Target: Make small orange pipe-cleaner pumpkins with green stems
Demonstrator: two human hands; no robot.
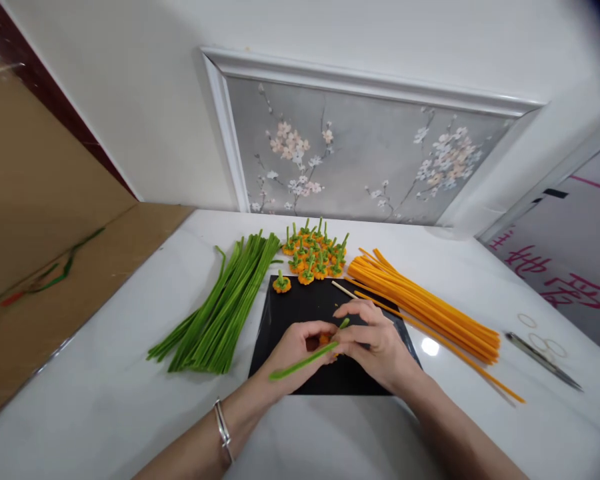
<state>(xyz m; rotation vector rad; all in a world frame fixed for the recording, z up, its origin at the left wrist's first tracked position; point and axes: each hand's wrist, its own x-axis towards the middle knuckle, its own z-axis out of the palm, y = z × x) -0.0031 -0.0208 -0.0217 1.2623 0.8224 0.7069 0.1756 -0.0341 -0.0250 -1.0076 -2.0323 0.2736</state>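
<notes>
Over a black mat [300, 307], both hands meet around a small orange piece [324, 339]. My left hand [297, 350] is closed on that piece, which its fingers partly cover. My right hand [375, 343] pinches a green fuzzy stem [303, 365], whose long end lies across my left hand and whose short tip sticks up between the hands. Behind the mat stands a cluster of small orange pieces with green stems [307, 260]. One more such piece [281, 283] sits at the mat's back left corner.
Green stems [225, 310] lie bundled at the left, orange stems [425, 303] at the right. A pale stick [344, 289] crosses the mat's back part. Tweezers [545, 361] and thin rings [527, 321] lie far right. Cardboard [105, 260] borders the left; a wall stands behind.
</notes>
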